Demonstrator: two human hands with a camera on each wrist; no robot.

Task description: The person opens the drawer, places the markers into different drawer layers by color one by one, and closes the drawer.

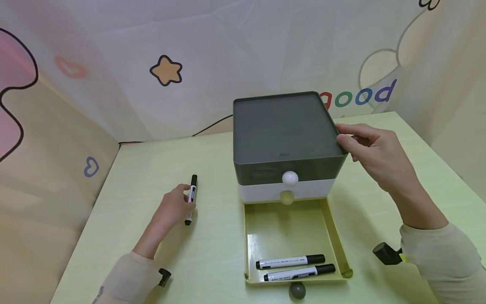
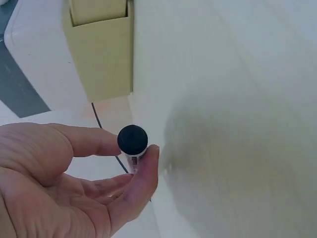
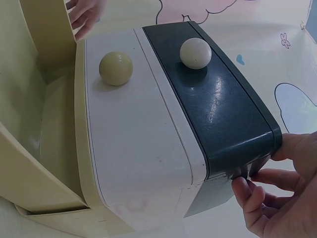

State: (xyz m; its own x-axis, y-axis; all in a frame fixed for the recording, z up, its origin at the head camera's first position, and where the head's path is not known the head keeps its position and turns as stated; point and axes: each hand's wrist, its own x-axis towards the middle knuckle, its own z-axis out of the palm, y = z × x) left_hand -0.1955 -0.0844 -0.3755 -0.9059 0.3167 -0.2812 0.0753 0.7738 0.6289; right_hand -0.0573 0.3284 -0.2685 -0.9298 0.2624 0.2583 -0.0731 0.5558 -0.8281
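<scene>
My left hand (image 1: pixel 175 207) pinches a white marker (image 1: pixel 192 194) with black ends between thumb and fingers, at the left of the table. In the left wrist view, the marker's black end (image 2: pixel 132 140) faces the camera. My right hand (image 1: pixel 379 154) holds the upper right edge of a small drawer box (image 1: pixel 281 126), thumb and fingertips at its rim. The box has a dark grey top, a white middle and a yellowish bottom drawer (image 1: pixel 281 228), which is pulled out. Inside that drawer, two more markers, an upper one (image 1: pixel 290 261) and a lower one (image 1: pixel 300 272), lie near the front.
The box stands on a pale wooden table (image 1: pixel 148 173). Round knobs mark its drawers: white (image 1: pixel 290 177), yellowish (image 1: pixel 287 197) and dark grey (image 1: pixel 297 290). A printed curtain (image 1: pixel 212 55) hangs behind, with a dark cord (image 1: pixel 212 125) along the table's back edge.
</scene>
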